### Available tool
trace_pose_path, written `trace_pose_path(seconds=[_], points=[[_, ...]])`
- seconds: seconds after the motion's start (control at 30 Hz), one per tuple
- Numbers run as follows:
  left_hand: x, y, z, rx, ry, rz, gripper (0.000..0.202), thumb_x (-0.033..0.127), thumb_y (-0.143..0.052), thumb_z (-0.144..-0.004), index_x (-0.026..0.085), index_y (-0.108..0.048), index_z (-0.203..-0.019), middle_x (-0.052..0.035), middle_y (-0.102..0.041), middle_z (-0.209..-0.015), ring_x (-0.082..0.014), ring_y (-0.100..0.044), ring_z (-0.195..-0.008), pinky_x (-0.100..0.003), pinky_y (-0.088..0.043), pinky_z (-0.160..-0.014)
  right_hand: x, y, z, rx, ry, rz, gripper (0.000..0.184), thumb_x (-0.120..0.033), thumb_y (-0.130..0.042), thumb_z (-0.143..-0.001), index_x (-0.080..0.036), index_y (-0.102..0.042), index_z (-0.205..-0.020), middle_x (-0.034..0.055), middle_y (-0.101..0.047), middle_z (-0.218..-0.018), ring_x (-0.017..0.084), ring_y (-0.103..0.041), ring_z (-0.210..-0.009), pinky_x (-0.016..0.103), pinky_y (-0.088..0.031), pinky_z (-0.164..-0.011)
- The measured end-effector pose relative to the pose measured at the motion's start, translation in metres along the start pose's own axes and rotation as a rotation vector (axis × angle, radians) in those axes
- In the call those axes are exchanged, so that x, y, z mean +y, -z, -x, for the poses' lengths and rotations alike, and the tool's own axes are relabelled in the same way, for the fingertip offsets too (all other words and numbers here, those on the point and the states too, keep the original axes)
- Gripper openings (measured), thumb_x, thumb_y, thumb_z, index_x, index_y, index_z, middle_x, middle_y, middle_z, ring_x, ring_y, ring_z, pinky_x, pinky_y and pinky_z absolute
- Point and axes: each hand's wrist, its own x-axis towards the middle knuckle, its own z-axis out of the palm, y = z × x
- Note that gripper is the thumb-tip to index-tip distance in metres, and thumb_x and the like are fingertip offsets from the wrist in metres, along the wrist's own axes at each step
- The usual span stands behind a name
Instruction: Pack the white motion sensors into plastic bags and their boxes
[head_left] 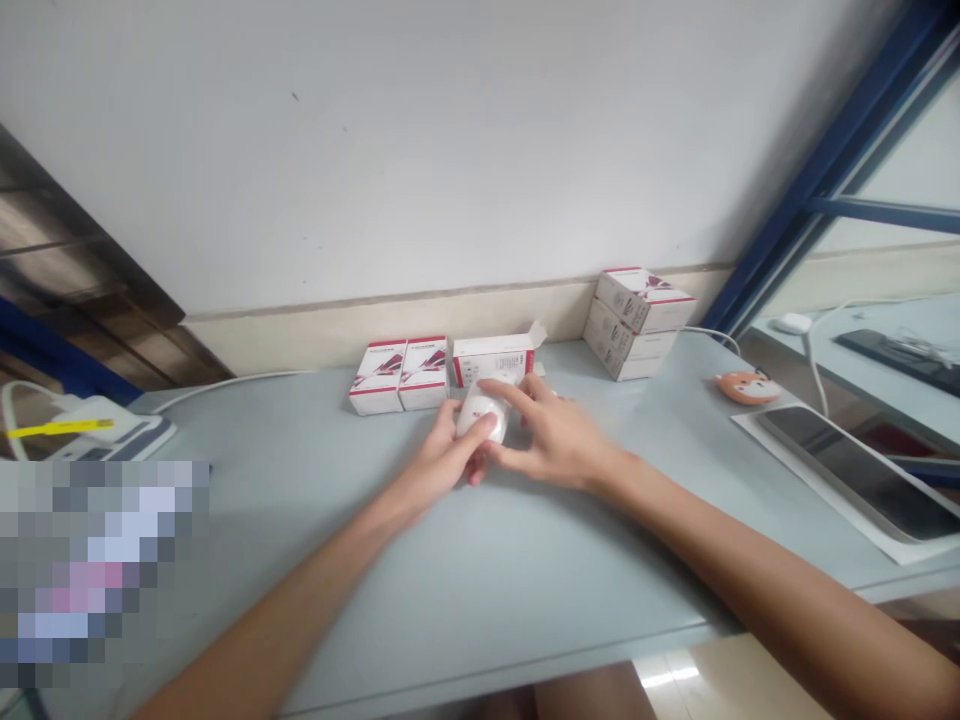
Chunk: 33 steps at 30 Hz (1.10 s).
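Observation:
A small rounded white object sits near the back middle of the pale grey table. My left hand is closed round its near side, thumb on top. My right hand lies beside it with fingers spread, the forefinger touching the object's top. Just behind stands an opened white and red box with its end flap up.
Two shut white and red boxes lie left of the opened one. A stack of three such boxes stands at the back right. An orange animal-shaped item, a tablet and a cable lie right; a white device sits left.

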Motion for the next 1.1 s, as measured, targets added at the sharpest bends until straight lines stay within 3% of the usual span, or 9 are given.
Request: trace_pose_path(seconds=[0.2,0.33,0.43,0.57,0.67,0.73,0.87,0.93,1.1], points=[[0.012,-0.013,0.007,0.090,-0.130,-0.015,0.052,0.066,-0.068,-0.093,0.024,-0.047,-0.115,0.0055,-0.060,-0.071,-0.0124,-0.056,-0.060,-0.026,-0.044,-0.060,-0.002,0.004,0.000,0.040,0.002,-0.076,0.076,-0.060,-0.063,-0.097,-0.034,-0.038,-0.165,0.0084,-0.074,-0.106,0.024,-0.069,-0.081,0.038,-0.055,-0.076],[0.029,-0.012,-0.001,0.051,-0.218,-0.129,0.052,0.072,-0.054,-0.098,0.024,-0.056,-0.118,0.0003,-0.065,-0.080,-0.0177,-0.062,-0.072,-0.031,-0.052,-0.070,0.009,0.012,-0.003,0.212,0.126,-0.085,0.072,-0.053,-0.071,-0.092,-0.032,-0.049,-0.157,0.0090,-0.073,-0.115,0.022,-0.069,-0.082,0.035,-0.057,-0.072],[0.045,-0.005,-0.027,0.013,-0.406,-0.356,0.061,0.069,-0.030,-0.107,0.022,-0.064,-0.127,-0.0092,-0.073,-0.112,-0.0239,-0.068,-0.100,-0.037,-0.056,-0.090,0.028,0.026,-0.007,0.405,0.179,-0.048,0.067,-0.050,-0.073,-0.090,-0.029,-0.056,-0.151,0.0103,-0.071,-0.118,0.022,-0.069,-0.084,0.036,-0.060,-0.076],[0.055,0.001,-0.082,0.182,-0.688,-0.870,0.048,0.053,-0.041,-0.109,0.025,-0.063,-0.142,-0.0108,-0.066,-0.145,-0.0284,-0.057,-0.139,-0.045,-0.042,-0.120,0.056,0.039,-0.014,0.626,0.119,-0.050,0.069,-0.050,-0.075,-0.091,-0.028,-0.054,-0.153,0.0124,-0.070,-0.126,0.025,-0.070,-0.091,0.042,-0.063,-0.084],[0.054,0.000,-0.117,0.152,-0.617,-1.225,0.054,0.043,-0.061,-0.100,0.022,-0.058,-0.150,-0.0150,-0.065,-0.145,-0.0354,-0.058,-0.138,-0.053,-0.042,-0.119,0.069,0.041,-0.017,0.718,0.072,-0.058,0.070,-0.050,-0.074,-0.092,-0.027,-0.052,-0.155,0.0142,-0.067,-0.138,0.026,-0.070,-0.092,0.045,-0.064,-0.084],[0.058,-0.001,-0.127,0.143,-0.600,-1.257,0.053,0.035,-0.064,-0.097,0.019,-0.061,-0.147,-0.0161,-0.070,-0.138,-0.0368,-0.063,-0.131,-0.055,-0.044,-0.116,0.073,0.041,-0.018,0.744,0.059,-0.038,0.069,-0.051,-0.073,-0.093,-0.027,-0.052,-0.154,0.0145,-0.067,-0.140,0.026,-0.069,-0.092,0.045,-0.064,-0.083],[0.076,0.003,-0.101,0.202,-0.702,-1.051,0.055,0.039,-0.065,-0.098,0.023,-0.058,-0.149,-0.0114,-0.063,-0.152,-0.0339,-0.058,-0.140,-0.048,-0.043,-0.120,0.070,0.045,-0.019,0.815,0.071,-0.031,0.069,-0.054,-0.069,-0.096,-0.026,-0.048,-0.156,0.0164,-0.063,-0.145,0.028,-0.069,-0.100,0.046,-0.064,-0.082],[0.081,0.008,-0.071,0.108,-0.641,-0.827,0.056,0.050,-0.065,-0.099,0.027,-0.056,-0.149,-0.0079,-0.066,-0.148,-0.0311,-0.064,-0.134,-0.044,-0.050,-0.113,0.064,0.049,-0.018,0.822,0.081,-0.089,0.071,-0.055,-0.064,-0.099,-0.027,-0.041,-0.160,0.0168,-0.058,-0.151,0.029,-0.069,-0.102,0.046,-0.064,-0.080],[0.060,0.018,-0.007,-0.066,-0.472,-0.530,0.056,0.052,-0.067,-0.099,0.023,-0.057,-0.145,-0.0114,-0.073,-0.135,-0.0320,-0.069,-0.123,-0.039,-0.057,-0.099,0.035,0.054,-0.011,0.503,0.121,-0.222,0.065,-0.053,-0.069,-0.097,-0.029,-0.049,-0.154,0.0097,-0.068,-0.123,0.024,-0.067,-0.087,0.042,-0.061,-0.080]])
